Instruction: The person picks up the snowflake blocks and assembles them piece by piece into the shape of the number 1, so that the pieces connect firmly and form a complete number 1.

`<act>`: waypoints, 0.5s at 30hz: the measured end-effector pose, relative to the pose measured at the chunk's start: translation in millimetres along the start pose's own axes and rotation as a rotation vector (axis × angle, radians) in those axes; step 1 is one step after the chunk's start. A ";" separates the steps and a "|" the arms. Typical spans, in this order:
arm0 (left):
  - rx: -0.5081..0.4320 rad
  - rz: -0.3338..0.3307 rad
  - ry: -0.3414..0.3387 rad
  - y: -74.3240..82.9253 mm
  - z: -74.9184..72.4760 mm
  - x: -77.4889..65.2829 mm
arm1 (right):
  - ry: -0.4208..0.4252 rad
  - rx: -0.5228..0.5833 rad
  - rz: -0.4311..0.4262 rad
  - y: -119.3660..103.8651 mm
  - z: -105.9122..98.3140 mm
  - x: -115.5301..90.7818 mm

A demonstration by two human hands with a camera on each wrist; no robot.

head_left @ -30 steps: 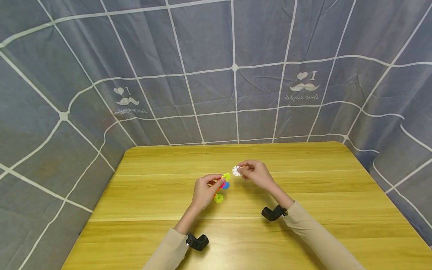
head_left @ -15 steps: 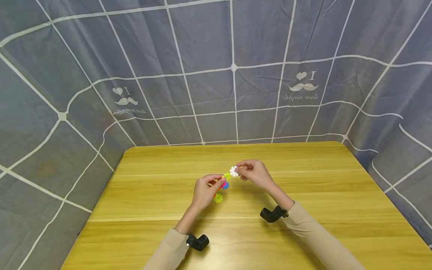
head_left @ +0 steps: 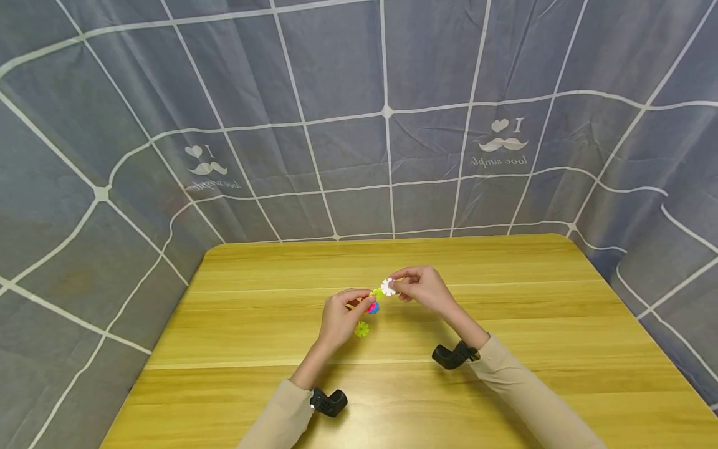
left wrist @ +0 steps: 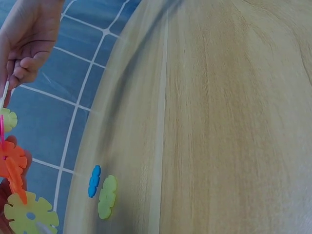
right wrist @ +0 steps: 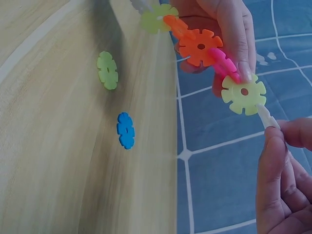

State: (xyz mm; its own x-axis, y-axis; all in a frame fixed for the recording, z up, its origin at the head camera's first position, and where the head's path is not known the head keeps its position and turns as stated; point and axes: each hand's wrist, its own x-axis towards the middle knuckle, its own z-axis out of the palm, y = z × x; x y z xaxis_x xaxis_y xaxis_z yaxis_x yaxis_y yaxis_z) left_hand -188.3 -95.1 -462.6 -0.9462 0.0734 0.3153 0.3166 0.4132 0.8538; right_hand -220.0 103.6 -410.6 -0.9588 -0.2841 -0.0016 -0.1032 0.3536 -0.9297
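My left hand (head_left: pixel 338 318) pinches a chain of interlocked plastic snowflake discs over the table. In the right wrist view the chain runs from a pale disc at the top edge through a yellow disc (right wrist: pixel 158 24), two orange discs (right wrist: pixel 187 50) and a pink disc (right wrist: pixel 224 63) to a yellow-green disc (right wrist: pixel 234 97) by the left thumb. Between thumb and fingertips, my right hand (head_left: pixel 427 289) holds a white snowflake disc (right wrist: pixel 265 117). Its edge meets the notched rim of that yellow-green end disc. The right fingers hide part of the white one.
Two loose discs, one blue (right wrist: pixel 126 130) and one yellow-green (right wrist: pixel 107 70), lie on the wooden table (head_left: pixel 505 386) below the hands. A grey curtain (head_left: pixel 348 156) with white lines hangs behind the table. Black cameras (head_left: pixel 328 403) sit on both wrists.
My right hand has brought the white disc leftward from a small gap until it meets the end disc of the chain. The left hand has stayed nearly still, keeping its hold.
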 end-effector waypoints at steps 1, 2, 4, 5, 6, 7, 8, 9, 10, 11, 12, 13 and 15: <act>0.006 0.003 0.000 0.2 0.0 0.1 | 0.003 0.006 0.003 -0.2 -0.2 0.0; 0.011 0.006 0.001 0.4 0.1 0.3 | 0.007 0.008 0.003 -0.5 -0.6 -0.4; 0.013 0.024 0.009 1.1 0.5 0.2 | 0.015 0.018 0.009 -1.4 -1.1 -0.7; 0.013 0.036 0.015 1.4 0.9 0.0 | 0.019 0.020 0.011 -1.3 -1.2 -0.5; 0.012 0.050 0.024 1.9 1.3 -0.3 | 0.023 0.021 0.006 2.4 -1.2 1.1; 0.012 0.063 0.032 2.4 1.8 -0.5 | 0.026 0.030 0.003 7.5 -1.0 3.6; 0.013 0.081 0.043 2.7 2.4 -0.8 | 0.025 0.031 -0.003 7.3 -1.1 3.5; 0.012 0.099 0.054 3.1 3.0 -0.9 | 0.025 0.038 -0.005 7.0 -0.9 3.6; 0.013 0.115 0.064 3.0 3.7 -0.9 | 0.024 0.039 -0.009 6.5 -0.9 3.5; 0.013 0.129 0.073 3.2 4.3 -1.2 | 0.023 0.040 -0.012 5.9 -0.8 3.5; 0.014 0.144 0.082 3.3 4.8 -1.5 | 0.021 0.039 -0.012 4.9 -0.7 3.5; 0.010 0.157 0.089 3.5 5.4 -1.7 | 0.019 0.038 -0.012 3.7 -0.7 3.4; -0.004 0.185 0.101 3.7 6.5 -2.2 | 0.015 0.034 -0.004 1.3 -0.7 3.1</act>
State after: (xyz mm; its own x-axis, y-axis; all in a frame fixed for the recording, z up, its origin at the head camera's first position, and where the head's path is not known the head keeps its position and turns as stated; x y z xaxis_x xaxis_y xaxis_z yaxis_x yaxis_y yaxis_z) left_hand -185.5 -87.8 -462.7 -0.8605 0.0560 0.5063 0.4845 0.3974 0.7794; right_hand -223.4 103.8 -411.5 -0.9624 -0.2714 0.0073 -0.0978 0.3215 -0.9418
